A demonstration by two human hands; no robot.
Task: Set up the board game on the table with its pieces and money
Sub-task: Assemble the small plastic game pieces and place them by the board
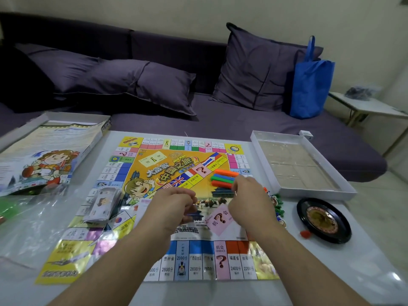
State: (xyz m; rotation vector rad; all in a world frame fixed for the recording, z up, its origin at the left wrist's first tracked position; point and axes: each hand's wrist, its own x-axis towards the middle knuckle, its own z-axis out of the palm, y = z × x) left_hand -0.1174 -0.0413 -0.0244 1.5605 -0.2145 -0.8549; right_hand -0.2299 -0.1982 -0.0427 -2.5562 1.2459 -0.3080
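My right hand (247,195) is nearest the coloured sticks (224,178), lying left-right just beyond it; whether those curled fingers hold anything, I cannot tell.

Both forearms reach forward, left grip (176,205) loosely curled, right grip (248,196) curled, knuckles up.

I see a mostly yellow board (154,173) edged with pink, blue, green and orange squares. Orange, green and blue sticks (224,178) lie on its right side, and a pink question-mark card (218,218) sits nearer. The wheel (323,219) at right is black and gold. The far sofa (198,120) is purple, the bag (311,85) blue.
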